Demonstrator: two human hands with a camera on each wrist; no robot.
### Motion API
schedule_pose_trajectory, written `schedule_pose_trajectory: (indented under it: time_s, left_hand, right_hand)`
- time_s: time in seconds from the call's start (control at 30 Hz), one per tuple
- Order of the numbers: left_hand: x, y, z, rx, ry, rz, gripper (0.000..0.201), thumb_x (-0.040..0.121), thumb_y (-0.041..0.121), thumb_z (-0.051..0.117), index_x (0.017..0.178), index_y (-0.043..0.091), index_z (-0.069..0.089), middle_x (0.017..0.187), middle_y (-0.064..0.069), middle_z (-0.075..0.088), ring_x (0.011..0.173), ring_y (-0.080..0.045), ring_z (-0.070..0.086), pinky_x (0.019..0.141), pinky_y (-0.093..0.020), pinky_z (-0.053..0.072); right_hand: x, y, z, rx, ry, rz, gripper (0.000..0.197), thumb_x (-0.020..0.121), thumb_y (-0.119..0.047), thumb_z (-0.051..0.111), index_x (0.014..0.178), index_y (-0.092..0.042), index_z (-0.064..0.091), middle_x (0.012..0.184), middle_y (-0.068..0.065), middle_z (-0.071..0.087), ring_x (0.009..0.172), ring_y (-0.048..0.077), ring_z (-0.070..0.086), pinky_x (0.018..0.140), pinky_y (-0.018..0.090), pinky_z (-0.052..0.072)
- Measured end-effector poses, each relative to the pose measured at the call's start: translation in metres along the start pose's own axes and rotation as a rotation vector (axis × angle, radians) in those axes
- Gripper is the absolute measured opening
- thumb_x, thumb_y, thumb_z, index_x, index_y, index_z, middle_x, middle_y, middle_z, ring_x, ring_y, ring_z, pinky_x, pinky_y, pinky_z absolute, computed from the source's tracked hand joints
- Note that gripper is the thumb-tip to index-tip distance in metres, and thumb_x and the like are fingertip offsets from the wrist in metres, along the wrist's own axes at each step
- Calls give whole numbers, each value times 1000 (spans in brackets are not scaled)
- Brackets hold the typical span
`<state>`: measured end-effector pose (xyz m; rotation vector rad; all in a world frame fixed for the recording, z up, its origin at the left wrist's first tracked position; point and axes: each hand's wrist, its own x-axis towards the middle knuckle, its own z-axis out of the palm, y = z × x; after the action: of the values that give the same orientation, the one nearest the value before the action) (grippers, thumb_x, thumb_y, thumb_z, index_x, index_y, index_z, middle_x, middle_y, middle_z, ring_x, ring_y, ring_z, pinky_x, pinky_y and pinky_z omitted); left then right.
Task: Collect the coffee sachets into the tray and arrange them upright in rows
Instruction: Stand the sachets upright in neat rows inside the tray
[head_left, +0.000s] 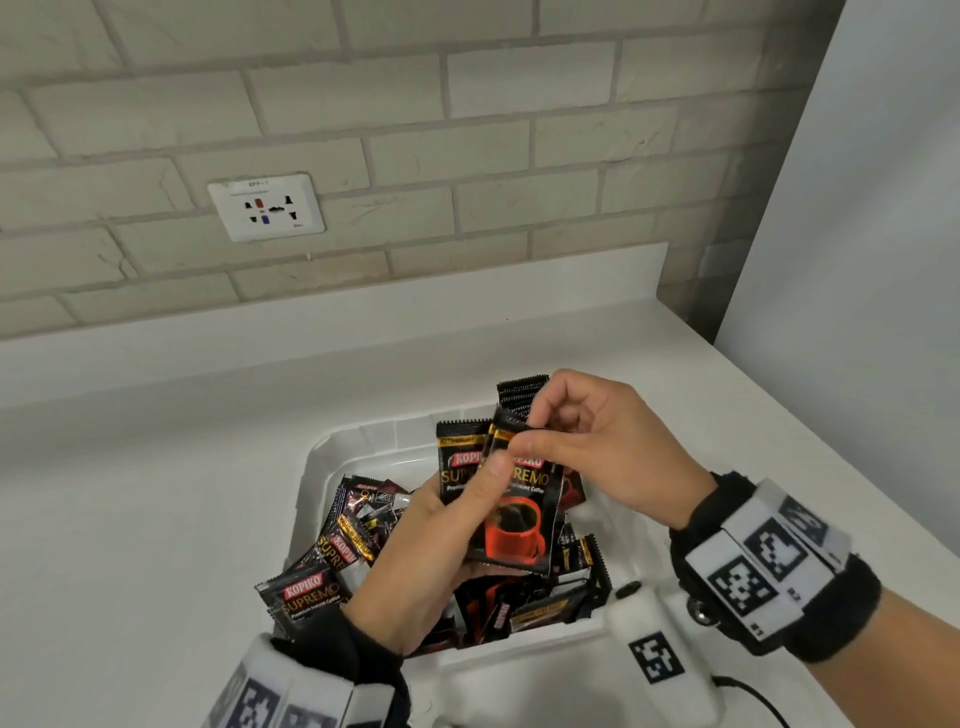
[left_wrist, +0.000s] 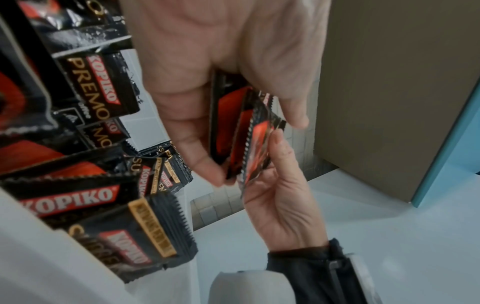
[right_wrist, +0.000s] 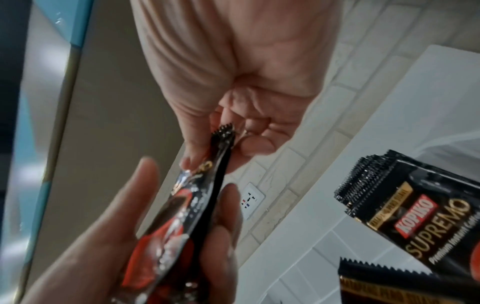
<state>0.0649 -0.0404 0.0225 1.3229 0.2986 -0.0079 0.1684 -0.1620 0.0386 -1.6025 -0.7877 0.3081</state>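
One white tray (head_left: 332, 457), two hands, one wall socket (head_left: 266, 207), sachets too heaped to count

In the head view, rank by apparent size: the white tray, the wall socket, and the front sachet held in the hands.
Largest to smallest, as they look:
1. White tray
2. Front sachet and wall socket look nearly alike; the sachet is nearer the camera, so I will not rank them.

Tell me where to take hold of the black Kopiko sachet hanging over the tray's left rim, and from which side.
Pinch the black Kopiko sachet by its serrated left edge, coming from the left over the white counter. That end overhangs the white tray rim and looks free, while its right end is tucked behind the left hand and the sachet pile. Its flat shape suits a thumb-and-finger pinch.
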Motion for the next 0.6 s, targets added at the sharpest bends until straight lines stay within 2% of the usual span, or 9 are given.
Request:
schedule_pose_trajectory:
  time_s: [0.1,0.2,0.27,0.33,0.4,0.43,0.5,0.53,0.6]
  left_hand:
    - [-1,0,5,34,-70,-11,28,71,27,62,96,14,64,83,-6,74,71,-19,70,61,-28,57]
    - [3,-2,4,66,-60,-39,16,80,8,63,96,7,62,82,-8,73,68,-18,69,62,-32,58]
    - [5,-1,3,115,-40,-36,11,86,2,57,95,7,62,80,-8,73,67,-17,68,60,-30,58]
    - [5,1,2,181,-37,-4,10,88,3,56,92,8,63,78,-7,72,67,-18,69,61,-28,57]
    - [7,4,2,294,-31,59,9,87,8,58,91,10,66,81,-10,73,74,-22,71,66,-27,58]
    - [8,6,2,355,-36,95,8,87,11,59,89,11,67,83,-12,73,78,-25,70,69,-28,58]
    - [10,11,5,454,-35,146,9,86,15,59,85,11,67,83,-14,72,80,-27,69,72,-29,57]
    - [12,14,6,495,-27,165,11,86,17,59,83,11,67,82,-14,72,79,-26,69,73,-27,56]
    - [17,20,8,565,-27,194,16,88,21,58,82,9,66,81,-13,71,75,-24,68,69,-21,53]
  right_hand:
    - [1,-3,6,-91,-35,-51,23,72,-7,75,69,-20,56,59,-13,61,60,0,58,64,14,49]
    - [0,-7,8,-176,-4,-79,22,72,-15,76,74,-28,58,70,-18,60,63,-1,54,64,19,49]
    - [-2,-13,4,-259,20,-117,34,70,-23,76,86,-41,53,82,-32,54,68,-8,50,64,10,42]
    - [-1,-24,-2,-322,-77,-112,52,69,-30,76,100,-52,41,95,-41,45,86,-18,45,74,4,38]
    - [0,-34,-7,-434,-300,-97,67,71,-31,76,115,-56,32,117,-36,39,107,-15,40,89,8,39]
    - [2,-38,-8,-518,-415,-110,71,75,-29,74,125,-52,29,125,-29,38,112,-12,39,94,9,37]
    - [4,-44,-11,-672,-568,-173,68,83,-24,67,139,-36,30,129,-20,40,114,-10,36,95,4,29]
    - [5,-47,-14,-706,-597,-197,64,87,-21,63,141,-31,29,132,-16,41,115,-8,36,95,4,27]
    - [9,-50,-19,-718,-596,-212,60,91,-12,56,142,-26,28,137,-9,42,116,-1,41,96,9,31]
